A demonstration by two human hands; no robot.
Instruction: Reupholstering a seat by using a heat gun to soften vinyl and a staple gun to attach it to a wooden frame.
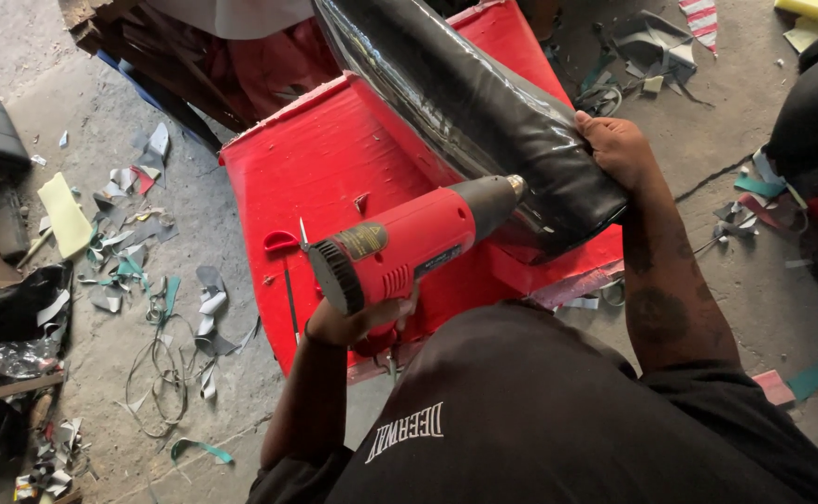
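While the left hand (358, 322) is closed round the grip of a red heat gun (400, 247), its nozzle aims toward two o'clock at a black vinyl-wrapped cushion (470, 103). The right hand (614, 149) clasps the cushion's lower end above the red board (334, 159). The cushion looks padded, glossy, probably slippery; holding its end seems sensible.

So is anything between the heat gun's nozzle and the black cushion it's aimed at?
Nothing visible. The left hand holds the red heat gun with its nozzle right at the glossy black cushion; the right hand grips the cushion's end, off to the side.
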